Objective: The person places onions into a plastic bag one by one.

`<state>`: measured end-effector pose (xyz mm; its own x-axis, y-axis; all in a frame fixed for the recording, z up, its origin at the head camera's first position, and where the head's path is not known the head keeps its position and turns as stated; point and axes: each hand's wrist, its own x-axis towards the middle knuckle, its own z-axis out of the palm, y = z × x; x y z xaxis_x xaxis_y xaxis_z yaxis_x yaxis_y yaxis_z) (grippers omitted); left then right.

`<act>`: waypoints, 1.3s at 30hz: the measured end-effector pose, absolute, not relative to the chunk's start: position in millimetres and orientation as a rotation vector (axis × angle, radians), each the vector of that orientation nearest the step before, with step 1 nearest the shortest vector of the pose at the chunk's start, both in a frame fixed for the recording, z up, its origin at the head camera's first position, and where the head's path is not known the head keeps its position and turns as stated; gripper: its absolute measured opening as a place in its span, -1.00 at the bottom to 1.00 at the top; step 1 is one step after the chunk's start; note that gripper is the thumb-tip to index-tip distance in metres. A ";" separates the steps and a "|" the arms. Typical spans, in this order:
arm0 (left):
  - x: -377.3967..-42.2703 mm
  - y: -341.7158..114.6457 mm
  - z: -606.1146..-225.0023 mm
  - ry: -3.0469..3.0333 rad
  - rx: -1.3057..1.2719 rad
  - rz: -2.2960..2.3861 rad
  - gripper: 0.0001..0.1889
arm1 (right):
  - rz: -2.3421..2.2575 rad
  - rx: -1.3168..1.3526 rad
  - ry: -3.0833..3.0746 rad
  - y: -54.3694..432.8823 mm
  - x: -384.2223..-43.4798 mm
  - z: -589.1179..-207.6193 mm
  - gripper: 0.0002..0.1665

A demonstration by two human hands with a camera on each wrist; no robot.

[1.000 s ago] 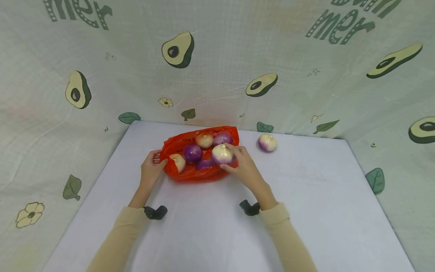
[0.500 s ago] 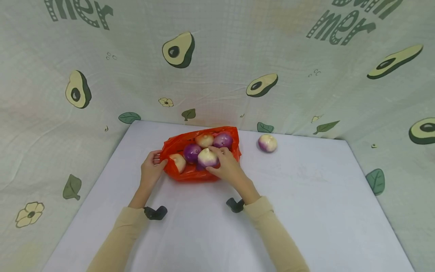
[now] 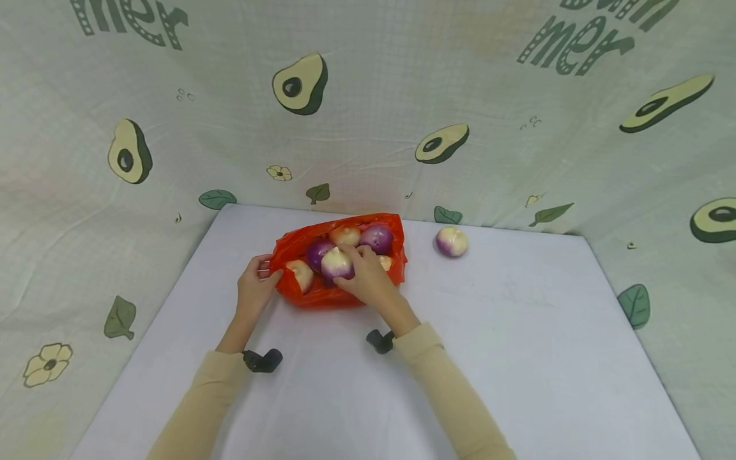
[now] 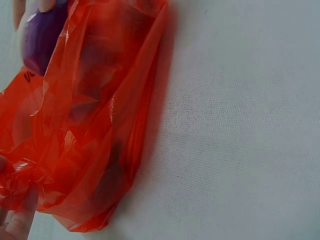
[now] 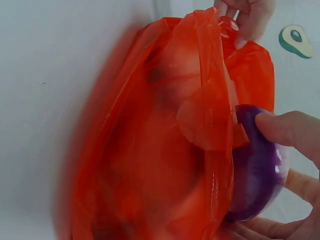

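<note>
In the head view, a red plastic bag (image 3: pixel 322 299) lies open on its side with several purple-and-white turnips inside, such as a purple one (image 3: pixel 376 238) at its right. My left hand (image 3: pixel 254 284) pinches the bag's left edge, which bunches between thumb and fingers in the left wrist view. My right hand (image 3: pixel 370 275) grips a turnip (image 3: pixel 335 265), pale tip up, over the bag's opening. In the right wrist view, the thumb presses that turnip's purple side (image 5: pixel 257 175), close against the bag's rim. Part of a pale turnip (image 3: pixel 385 262) shows behind the right hand.
Another purple-and-white turnip (image 3: pixel 452 241) lies on the white table (image 3: pixel 517 332), right of the bag near the back edge. Behind the table hangs a pale cloth (image 3: pixel 368 96) printed with avocados and leaves. Both wrists carry black camera mounts.
My right hand has carried its turnip leftward from the bag's right side to over the middle of the opening. The left hand stays at the bag's left edge.
</note>
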<state>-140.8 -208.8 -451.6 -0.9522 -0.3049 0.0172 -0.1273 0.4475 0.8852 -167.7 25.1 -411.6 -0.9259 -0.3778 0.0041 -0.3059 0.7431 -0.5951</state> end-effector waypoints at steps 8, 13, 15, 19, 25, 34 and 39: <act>-141.4 -208.2 -451.7 -2.505 0.366 -1.521 -0.59 | -0.943 -0.541 2.848 13.0 -175.6 -410.7 -0.20; -141.0 -208.6 -452.3 -2.509 0.379 -1.532 -0.59 | -0.970 -0.573 2.852 6.8 -180.3 -412.6 -0.21; -141.0 -208.6 -452.7 -2.510 0.382 -1.533 -0.59 | -0.972 -0.578 2.860 5.0 -182.4 -413.8 -0.21; -141.1 -209.1 -454.0 -2.510 0.381 -1.530 -0.59 | -0.960 -0.568 2.891 0.8 -188.7 -417.8 -0.22; -142.4 -210.0 -455.0 -2.502 0.375 -1.540 -0.59 | -0.966 -0.573 2.936 -5.6 -198.0 -423.0 -0.22; -143.5 -210.0 -454.4 -2.500 0.387 -1.526 -0.58 | -0.877 -0.608 2.921 -8.4 -203.9 -430.8 -0.25; -143.3 -210.1 -454.5 -2.500 0.383 -1.529 -0.59 | -0.795 -0.671 2.900 -10.9 -202.7 -434.9 -0.30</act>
